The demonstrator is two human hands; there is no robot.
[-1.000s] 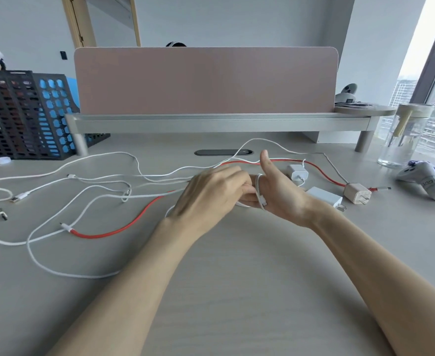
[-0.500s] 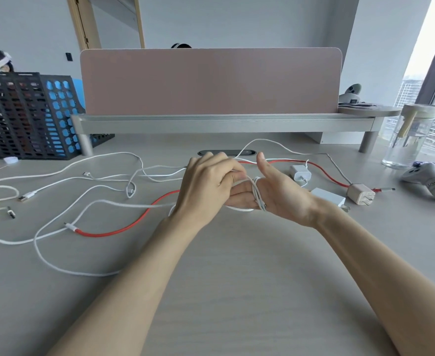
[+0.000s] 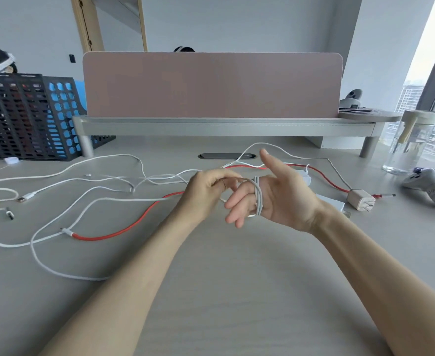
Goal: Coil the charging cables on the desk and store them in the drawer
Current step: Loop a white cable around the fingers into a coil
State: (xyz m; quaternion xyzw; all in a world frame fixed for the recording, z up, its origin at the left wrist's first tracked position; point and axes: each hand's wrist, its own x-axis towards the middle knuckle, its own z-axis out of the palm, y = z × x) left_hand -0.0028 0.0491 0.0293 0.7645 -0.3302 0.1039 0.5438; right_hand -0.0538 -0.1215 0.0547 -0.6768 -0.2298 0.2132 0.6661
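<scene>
Several loops of a white charging cable (image 3: 258, 195) are wound round the straight fingers of my right hand (image 3: 275, 196), held palm up above the desk with the thumb raised. My left hand (image 3: 206, 191) is just left of it and pinches the free run of that same cable, which trails left across the desk. Other white cables (image 3: 57, 242) and a red cable (image 3: 124, 231) lie tangled over the left and middle of the desk (image 3: 224, 291). A beige plug charger (image 3: 360, 199) and white adapters sit behind my right hand. No drawer is in view.
A black and blue mesh file rack (image 3: 28, 116) stands at the back left. A pink divider (image 3: 211, 84) rises over a grey shelf riser. At the right stand a clear bottle (image 3: 409, 145) and a grey game controller (image 3: 429, 187).
My left hand has carried the cable round my right hand's fingers, adding loops, and now sits further left. The loose cable on the desk has been drawn in towards my hands.
</scene>
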